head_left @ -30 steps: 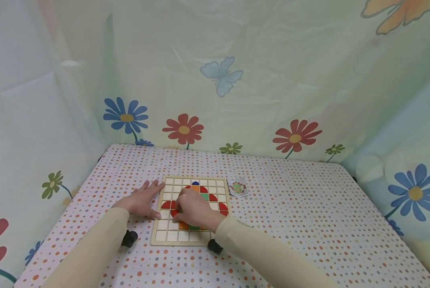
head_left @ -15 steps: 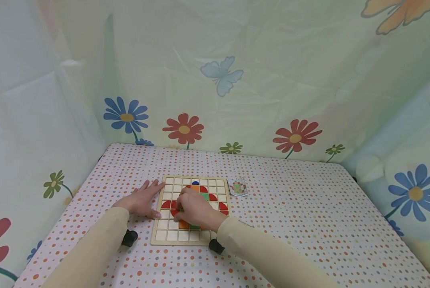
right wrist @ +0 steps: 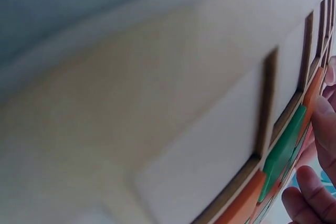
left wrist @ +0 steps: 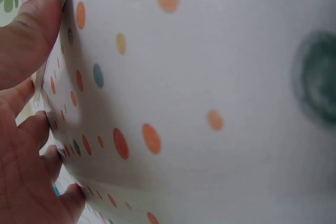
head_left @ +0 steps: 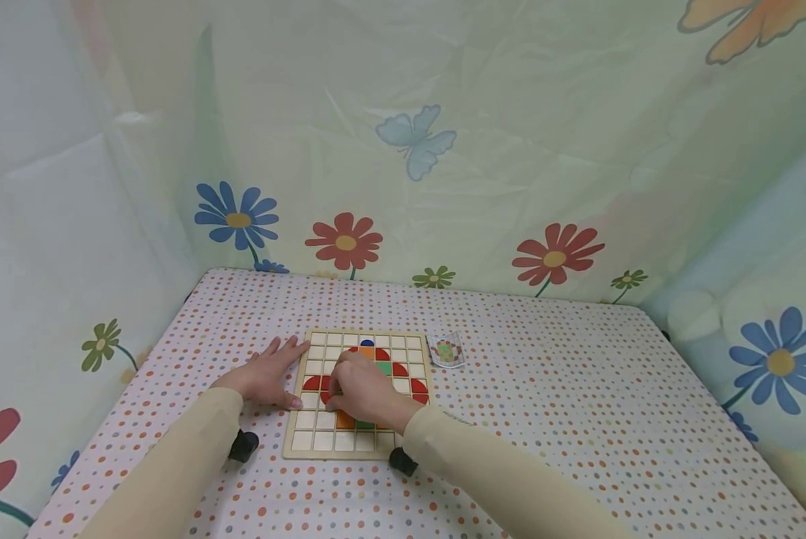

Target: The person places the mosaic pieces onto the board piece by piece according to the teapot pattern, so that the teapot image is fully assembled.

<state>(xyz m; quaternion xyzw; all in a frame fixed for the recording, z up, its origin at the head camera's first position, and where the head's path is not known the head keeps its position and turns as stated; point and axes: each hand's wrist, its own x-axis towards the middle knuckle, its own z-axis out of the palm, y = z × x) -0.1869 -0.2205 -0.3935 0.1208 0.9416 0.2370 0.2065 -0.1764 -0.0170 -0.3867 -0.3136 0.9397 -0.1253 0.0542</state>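
A wooden grid board (head_left: 298, 445) lies on the table with coloured tiles set in its cells. My left hand (head_left: 261, 376) spreads its fingers beside the board's left edge; its thumb (left wrist: 39, 19) rests against the frame in the left wrist view. Over the board's middle, my right hand (head_left: 365, 391) bends its fingers down, with thumb and fingertips among red tiles (head_left: 311, 383). In the right wrist view, its thumb (right wrist: 324, 121) is right at an orange tile (right wrist: 311, 95), near a green tile (right wrist: 283, 150). I cannot tell whether it pinches a tile.
A small printed card (head_left: 446, 350) with a coloured pattern lies just right of the board. The dotted cloth (head_left: 544, 389) covers the table, and floral curtains (head_left: 484, 150) stand behind and at both sides.
The right hand shifts only very slightly over the same cells. The left hand, board and card stay where they were.
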